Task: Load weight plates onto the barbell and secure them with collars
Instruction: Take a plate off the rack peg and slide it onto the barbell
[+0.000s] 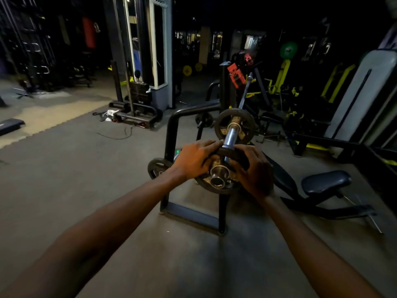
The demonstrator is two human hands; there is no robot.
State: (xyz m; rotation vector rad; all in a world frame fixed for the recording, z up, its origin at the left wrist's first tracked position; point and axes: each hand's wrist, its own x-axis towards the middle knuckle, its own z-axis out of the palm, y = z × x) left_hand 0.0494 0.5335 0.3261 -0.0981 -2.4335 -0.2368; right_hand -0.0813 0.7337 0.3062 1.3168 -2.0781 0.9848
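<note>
**Gym floor around the bench**

A padded seat (326,181) sits low at the right. A cable machine (137,87) stands across the grey floor (75,168), yellow-framed machines (283,76) beyond, 1 green disc (289,50) mounted high above them.

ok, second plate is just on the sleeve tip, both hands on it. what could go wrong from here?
1. The near plate sits at the sleeve end; it may slip off onto the floor.
2. The left hand and right hand grip its rim, so fingers could get pinched against the far plate.
3. No collar is visible yet; the plates could shift.
</note>
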